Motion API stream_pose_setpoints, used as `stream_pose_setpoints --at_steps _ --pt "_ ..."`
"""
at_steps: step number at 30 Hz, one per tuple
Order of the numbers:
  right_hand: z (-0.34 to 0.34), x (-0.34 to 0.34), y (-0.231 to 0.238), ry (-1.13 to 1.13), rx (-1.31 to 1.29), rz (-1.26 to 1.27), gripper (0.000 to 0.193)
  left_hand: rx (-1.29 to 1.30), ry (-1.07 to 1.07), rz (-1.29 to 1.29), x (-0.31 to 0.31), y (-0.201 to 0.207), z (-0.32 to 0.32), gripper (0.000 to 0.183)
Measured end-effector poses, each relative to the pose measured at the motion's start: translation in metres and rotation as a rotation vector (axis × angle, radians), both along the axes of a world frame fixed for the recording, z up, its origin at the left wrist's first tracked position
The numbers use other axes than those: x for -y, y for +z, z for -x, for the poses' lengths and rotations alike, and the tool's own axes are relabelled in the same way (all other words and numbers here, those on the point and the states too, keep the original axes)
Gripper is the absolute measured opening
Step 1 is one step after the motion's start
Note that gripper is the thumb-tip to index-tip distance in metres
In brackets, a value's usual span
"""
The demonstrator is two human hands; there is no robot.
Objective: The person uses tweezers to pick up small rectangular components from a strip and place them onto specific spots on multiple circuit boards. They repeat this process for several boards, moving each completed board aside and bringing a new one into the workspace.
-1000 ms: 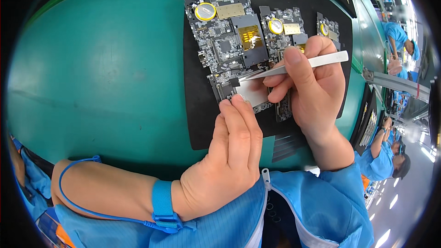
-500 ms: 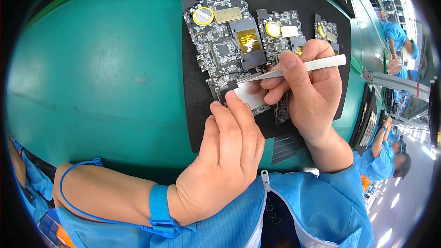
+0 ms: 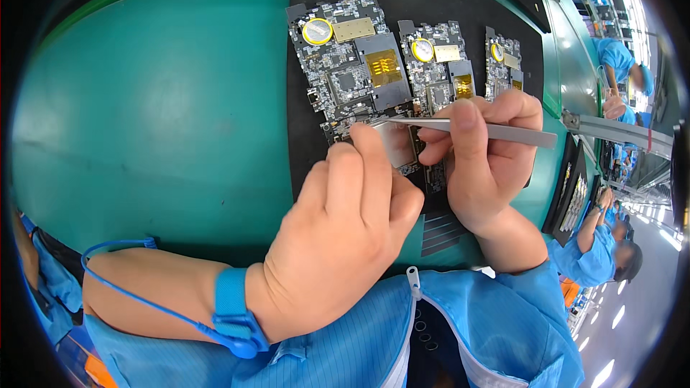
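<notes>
Tweezers [image 3: 517, 135] are pinched between the thumb and fingers of my right hand [image 3: 478, 165], lying almost level with their tips pointing left. Those tips hover over or touch the upper edge of a silver metal plate [image 3: 398, 145] on the lower part of the nearest circuit board [image 3: 348, 82]. My left hand [image 3: 334, 237] bends over that board's lower left part, index fingertip beside the plate, the other fingers curled. Its grip seems to be on the board's lower edge, though the fingers hide the contact. A coin cell [image 3: 317, 31] and amber film [image 3: 383, 67] show on the board.
Two similar circuit boards [image 3: 440, 57] [image 3: 503, 65] stand in a row to the right on a black mat [image 3: 305, 172]. The green tabletop [image 3: 158, 115] spreads leftward. A blue wrist strap [image 3: 231, 294] with a cord circles my left wrist. Other people [image 3: 596, 248] sit along the right.
The tweezers have swung closer to level, their tips shifting right and slightly up. My left hand has drawn its fingers in, with the index finger more bent. The boards appear slightly shifted in view.
</notes>
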State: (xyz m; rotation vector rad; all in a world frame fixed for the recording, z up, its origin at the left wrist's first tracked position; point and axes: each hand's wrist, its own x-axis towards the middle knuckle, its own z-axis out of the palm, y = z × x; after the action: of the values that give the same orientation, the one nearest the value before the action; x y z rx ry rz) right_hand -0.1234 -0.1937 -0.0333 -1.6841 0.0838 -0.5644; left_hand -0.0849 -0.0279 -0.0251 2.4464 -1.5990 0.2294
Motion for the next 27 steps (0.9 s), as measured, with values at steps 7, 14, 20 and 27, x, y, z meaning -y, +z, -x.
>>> stream_pose_setpoints --at_steps 7,14,20,27 --pt "0.001 0.002 -0.004 0.181 0.041 0.109 0.019 0.198 -0.114 -0.154 -0.008 -0.002 0.011 0.047" --pt "-0.002 -0.003 -0.006 0.193 0.042 0.122 0.019 0.239 -0.121 -0.159 -0.010 -0.002 0.009 0.046" --pt "0.004 -0.004 -0.003 0.162 0.051 0.241 0.017 0.271 -0.122 -0.182 -0.011 0.002 0.011 0.046" --pt "0.012 0.016 0.024 0.017 0.107 -0.403 0.015 0.020 -0.125 -0.120 -0.016 0.014 0.003 0.049"
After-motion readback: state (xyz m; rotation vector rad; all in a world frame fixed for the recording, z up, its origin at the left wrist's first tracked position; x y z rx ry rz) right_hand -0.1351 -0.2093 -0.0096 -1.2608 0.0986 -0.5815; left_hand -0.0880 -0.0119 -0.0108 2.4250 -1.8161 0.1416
